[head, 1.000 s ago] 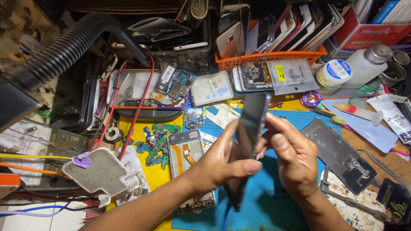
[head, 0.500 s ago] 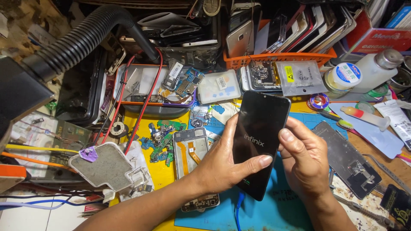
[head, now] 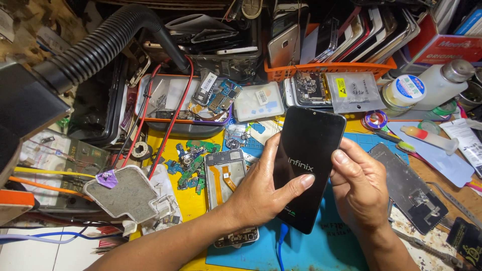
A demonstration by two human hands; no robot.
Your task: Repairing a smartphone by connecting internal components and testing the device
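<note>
A black smartphone (head: 307, 150) is held upright over the blue work mat (head: 321, 246), its dark screen facing me with a small white logo lit on it. My left hand (head: 261, 193) grips its left edge, thumb across the lower screen. My right hand (head: 360, 185) holds the right edge, thumb resting by the side. A blue cable (head: 281, 243) runs down from below the phone's bottom end.
An opened phone frame with an orange flex (head: 227, 183) lies left of my hands, by green circuit boards (head: 188, 165). A phone back panel (head: 409, 188) lies right. A black corrugated hose (head: 100, 42), red wires (head: 170, 115), an orange basket of phones (head: 331, 68), a white bottle (head: 439, 83) crowd the back.
A second ago the phone was edge-on to me; both hands have turned it so its screen faces me, and the logo shows on the screen.
</note>
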